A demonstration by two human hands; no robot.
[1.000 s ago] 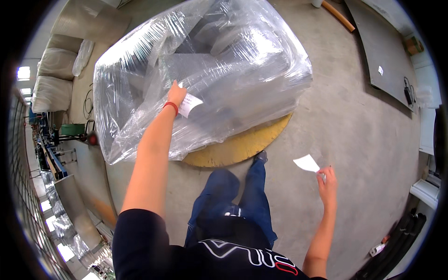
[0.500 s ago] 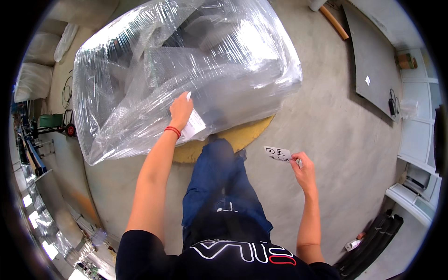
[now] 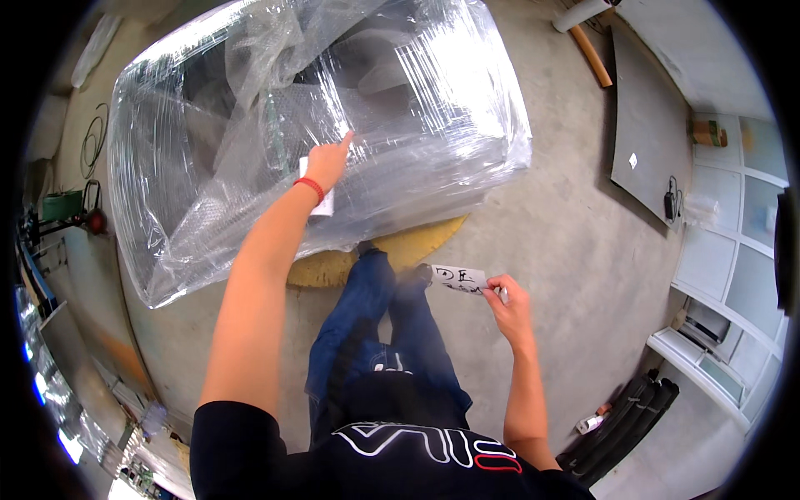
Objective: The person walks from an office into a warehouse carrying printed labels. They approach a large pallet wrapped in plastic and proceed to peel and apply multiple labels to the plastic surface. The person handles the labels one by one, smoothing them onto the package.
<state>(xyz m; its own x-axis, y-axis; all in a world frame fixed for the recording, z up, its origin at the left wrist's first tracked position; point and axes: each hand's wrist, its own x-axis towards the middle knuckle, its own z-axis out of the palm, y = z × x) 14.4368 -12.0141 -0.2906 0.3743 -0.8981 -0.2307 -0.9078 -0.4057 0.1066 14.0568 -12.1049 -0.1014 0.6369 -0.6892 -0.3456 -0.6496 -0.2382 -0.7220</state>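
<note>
A large bulky load in shiny clear stretch film and bubble wrap (image 3: 392,179) stands before me on a round yellow base (image 3: 417,247). My left hand (image 3: 327,165) reaches over its near side, index finger stretched out to the film. Its other fingers are curled over a white printed paper sheet (image 3: 323,203), which shows on both sides of the hand. Out to the right, over the floor, my right hand (image 3: 511,307) pinches a white paper label (image 3: 457,279) with black handwriting by its end. A small white thing shows between those fingers, too small to name.
A dark panel (image 3: 646,125) leans at the right wall, near an orange tube (image 3: 592,57) and white cabinets (image 3: 708,258). Black rolls (image 3: 627,425) lie at the lower right. A green wheeled machine (image 3: 62,206) and a coiled cable (image 3: 93,148) are at the left.
My left hand has moved up and farther over the wrapped load, and its index finger now points out. My right hand has come left and slightly lower with the label. The whole view has shifted.
</note>
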